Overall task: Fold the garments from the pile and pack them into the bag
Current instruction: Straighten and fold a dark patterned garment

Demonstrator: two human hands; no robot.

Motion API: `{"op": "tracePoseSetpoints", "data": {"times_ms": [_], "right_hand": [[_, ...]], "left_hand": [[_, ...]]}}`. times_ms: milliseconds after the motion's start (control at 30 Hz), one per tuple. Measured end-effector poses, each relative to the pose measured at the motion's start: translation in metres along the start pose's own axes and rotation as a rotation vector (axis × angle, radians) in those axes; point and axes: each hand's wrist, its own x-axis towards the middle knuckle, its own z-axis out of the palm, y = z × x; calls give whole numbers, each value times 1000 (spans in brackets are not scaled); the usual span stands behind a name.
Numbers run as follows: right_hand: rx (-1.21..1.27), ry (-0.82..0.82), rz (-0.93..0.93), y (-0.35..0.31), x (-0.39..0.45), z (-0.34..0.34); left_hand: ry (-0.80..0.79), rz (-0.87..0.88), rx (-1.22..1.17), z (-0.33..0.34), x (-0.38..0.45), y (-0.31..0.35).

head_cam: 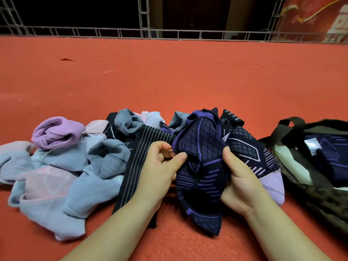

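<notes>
Both forearms reach in from below; the left hand (162, 166) pinches and the right hand (239, 178) grips a navy-and-purple patterned garment (201, 172), its long axis running away from the person, with the open bag (320, 193) just beside the right hand, the nearer one

L hand (160, 166) & R hand (239, 178) gripped navy/purple garment (199, 166) | pile (75, 166) left | bag (320, 166) right, garment inside | red carpet (169, 81)
</notes>
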Motion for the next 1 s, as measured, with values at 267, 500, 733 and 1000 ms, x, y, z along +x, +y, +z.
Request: {"op": "tracePoseSetpoints", "data": {"times_ms": [267, 500, 733, 1000], "right_hand": [[22, -5, 92, 6, 0, 2], [13, 45, 48, 3, 3, -2], [-234, 73, -166, -9, 1, -15], [-315, -88, -100, -11, -13, -17]], "left_hand": [[61, 46, -158, 5, 3, -3], [17, -6, -241, 3, 4, 3], [-39, -94, -551, -7, 11, 22], [-50, -35, -331, -11, 4, 34]]}}
